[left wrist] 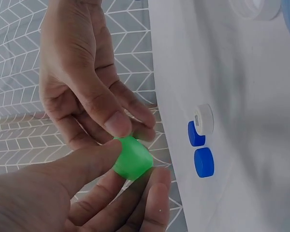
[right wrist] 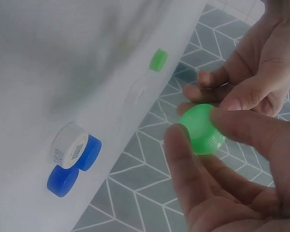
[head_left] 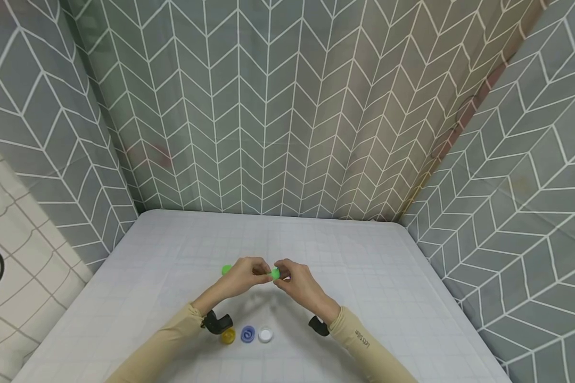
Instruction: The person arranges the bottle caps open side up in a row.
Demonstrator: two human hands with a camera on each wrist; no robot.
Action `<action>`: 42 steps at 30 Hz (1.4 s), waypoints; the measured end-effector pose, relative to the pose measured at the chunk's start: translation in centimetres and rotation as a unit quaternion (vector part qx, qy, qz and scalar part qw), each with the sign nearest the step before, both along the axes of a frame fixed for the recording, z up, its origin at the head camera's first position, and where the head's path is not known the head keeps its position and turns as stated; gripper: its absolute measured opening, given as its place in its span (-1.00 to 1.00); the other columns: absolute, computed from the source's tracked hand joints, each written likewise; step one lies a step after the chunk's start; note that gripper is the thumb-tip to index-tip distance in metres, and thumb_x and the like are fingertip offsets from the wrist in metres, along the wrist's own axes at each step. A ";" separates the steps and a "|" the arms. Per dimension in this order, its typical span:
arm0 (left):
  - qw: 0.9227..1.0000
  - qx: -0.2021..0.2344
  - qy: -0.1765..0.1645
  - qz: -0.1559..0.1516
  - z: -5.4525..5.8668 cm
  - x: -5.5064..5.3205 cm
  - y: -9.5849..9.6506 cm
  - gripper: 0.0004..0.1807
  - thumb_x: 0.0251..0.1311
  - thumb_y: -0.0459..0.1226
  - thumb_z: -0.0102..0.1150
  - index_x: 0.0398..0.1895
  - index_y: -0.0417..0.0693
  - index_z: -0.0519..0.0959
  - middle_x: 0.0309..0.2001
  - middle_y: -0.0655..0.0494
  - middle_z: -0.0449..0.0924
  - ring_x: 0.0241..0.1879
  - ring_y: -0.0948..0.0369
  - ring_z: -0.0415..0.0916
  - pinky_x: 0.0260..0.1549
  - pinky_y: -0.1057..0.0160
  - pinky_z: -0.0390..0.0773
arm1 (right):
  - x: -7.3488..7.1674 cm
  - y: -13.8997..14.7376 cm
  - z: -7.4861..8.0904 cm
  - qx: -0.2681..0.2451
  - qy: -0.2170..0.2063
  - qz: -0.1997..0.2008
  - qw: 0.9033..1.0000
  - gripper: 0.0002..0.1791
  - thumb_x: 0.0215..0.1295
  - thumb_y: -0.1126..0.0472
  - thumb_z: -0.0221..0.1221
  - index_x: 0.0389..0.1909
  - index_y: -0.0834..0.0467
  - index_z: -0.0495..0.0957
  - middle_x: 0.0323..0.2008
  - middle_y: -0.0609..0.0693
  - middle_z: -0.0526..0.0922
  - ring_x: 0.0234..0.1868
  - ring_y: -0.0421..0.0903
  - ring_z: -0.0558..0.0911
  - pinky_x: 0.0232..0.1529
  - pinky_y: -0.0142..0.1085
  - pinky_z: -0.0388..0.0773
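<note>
the green cap (head_left: 275, 273) is held above the table (head_left: 364, 250), between the two hands. the left hand (head_left: 245, 275) pinches it with thumb and fingers; the right hand (head_left: 303, 284) also has thumb and fingers clamped on it. a second green cap (right wrist: 158, 60) lies on the table. nearer the person, a yellow lid (head_left: 228, 335), blue lid (head_left: 247, 334) and white lid (head_left: 265, 334) sit in a row.

L fingers (left wrist: 157, 198) & R fingers (right wrist: 181, 162) bent, v. close tog.; forearms (head_left: 160, 340) angled inward.
</note>
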State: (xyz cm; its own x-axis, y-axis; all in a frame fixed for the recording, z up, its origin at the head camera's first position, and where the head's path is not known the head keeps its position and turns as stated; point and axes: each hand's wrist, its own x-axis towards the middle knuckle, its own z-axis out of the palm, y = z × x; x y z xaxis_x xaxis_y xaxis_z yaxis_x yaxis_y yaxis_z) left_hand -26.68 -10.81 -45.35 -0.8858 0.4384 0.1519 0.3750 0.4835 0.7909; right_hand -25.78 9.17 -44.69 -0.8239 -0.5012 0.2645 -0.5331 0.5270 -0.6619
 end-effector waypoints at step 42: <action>0.998 -0.052 0.013 -0.030 1.4 2.4 2.1 -0.74 0.00 -0.33 0.41 -0.22 -0.10 0.58 -0.36 0.18 0.65 -0.32 0.30 0.56 -0.36 0.38 0.56 | 2.1 2.0 2.4 0.128 0.042 -0.009 0.991 -0.73 0.04 0.16 0.41 -0.22 0.13 0.63 -0.29 -0.07 0.68 -0.29 -0.10 0.62 -0.33 -0.44 0.48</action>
